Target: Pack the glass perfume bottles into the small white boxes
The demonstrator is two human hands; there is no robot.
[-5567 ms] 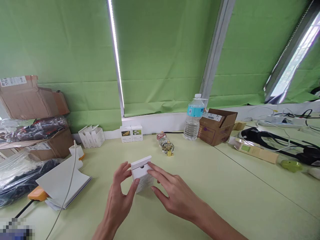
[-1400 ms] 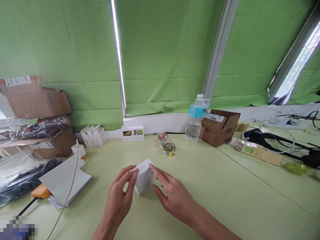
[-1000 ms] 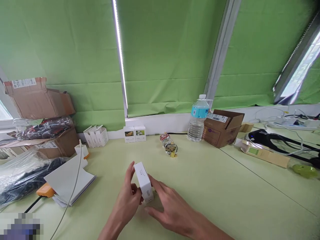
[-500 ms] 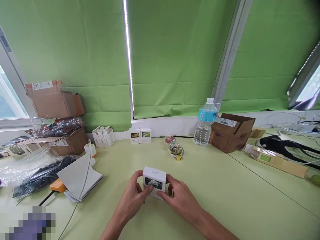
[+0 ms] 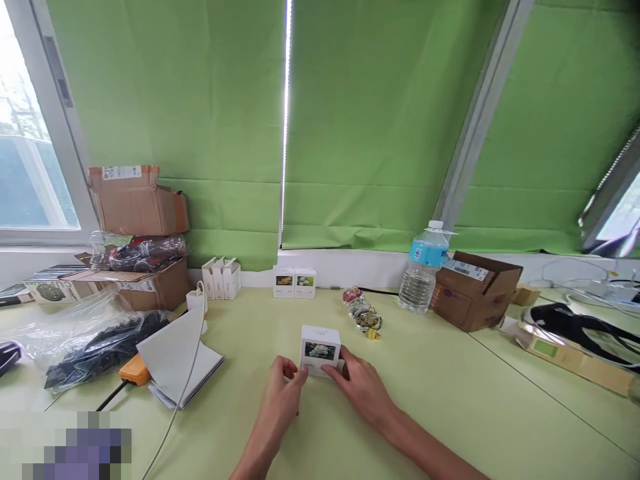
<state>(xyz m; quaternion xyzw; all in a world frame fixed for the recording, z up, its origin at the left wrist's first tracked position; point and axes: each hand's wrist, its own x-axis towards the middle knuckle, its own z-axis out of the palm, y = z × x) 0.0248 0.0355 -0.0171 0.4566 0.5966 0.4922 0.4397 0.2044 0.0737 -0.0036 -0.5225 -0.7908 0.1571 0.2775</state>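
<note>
A small white box (image 5: 321, 333) with a white-flower picture on its front stands upright on the table before me. My right hand (image 5: 363, 383) grips its right side, thumb across the lower front and fingers around the side edge. At the lower left corner is my left hand (image 5: 281, 393), its thumb tip beside the box and its bent fingers apart from the thumb, with nothing between them. Farther back, two similar boxes with flower pictures, one yellow (image 5: 285, 283) and one white (image 5: 305, 283), stand side by side against the wall.
Narrow white boxes (image 5: 221, 279) stand behind on the left, near stacked cardboard boxes (image 5: 143, 210). White papers (image 5: 187, 367) and a cable lie left. Glass-like ornaments (image 5: 362, 312), a water bottle (image 5: 423, 270) and an open carton (image 5: 475, 290) are at the back right.
The box has gone from tilted in both hands to upright on the table. My left hand has come off its side; my right hand still grips it. The view has shifted left.
</note>
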